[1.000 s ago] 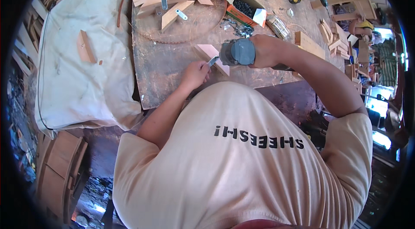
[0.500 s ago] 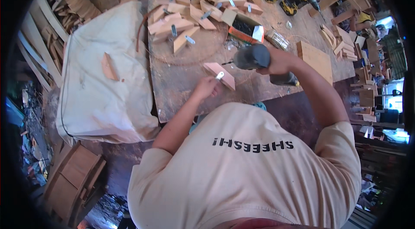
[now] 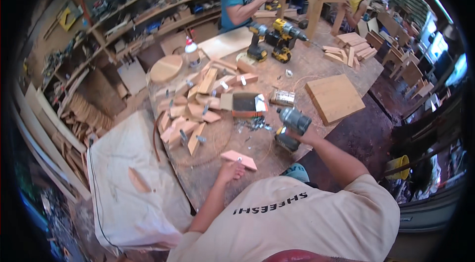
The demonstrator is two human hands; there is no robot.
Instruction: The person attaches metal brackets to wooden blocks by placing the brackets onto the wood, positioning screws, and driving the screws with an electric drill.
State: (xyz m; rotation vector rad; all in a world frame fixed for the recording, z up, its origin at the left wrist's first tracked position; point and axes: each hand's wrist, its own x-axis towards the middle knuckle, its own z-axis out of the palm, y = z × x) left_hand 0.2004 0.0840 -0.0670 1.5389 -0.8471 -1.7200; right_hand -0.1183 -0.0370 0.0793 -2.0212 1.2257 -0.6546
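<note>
Wood block (image 3: 233,156), angled ends, lies by front edge of workbench (image 3: 200,177), long axis slanting far-left to near-right; left hand (image 3: 231,171) nearer, curled fingers pinching its metal plate (image 3: 239,160), right hand (image 3: 307,137) wrapped round cordless drill (image 3: 295,120), farther right.

A round wooden disc (image 3: 166,68) lies near a red-topped bottle (image 3: 191,48). At the right is a yellow bucket (image 3: 398,167).

Cluttered shelves (image 3: 99,38); dark floor (image 3: 341,144); bright windows (image 3: 459,68), seemingly
</note>
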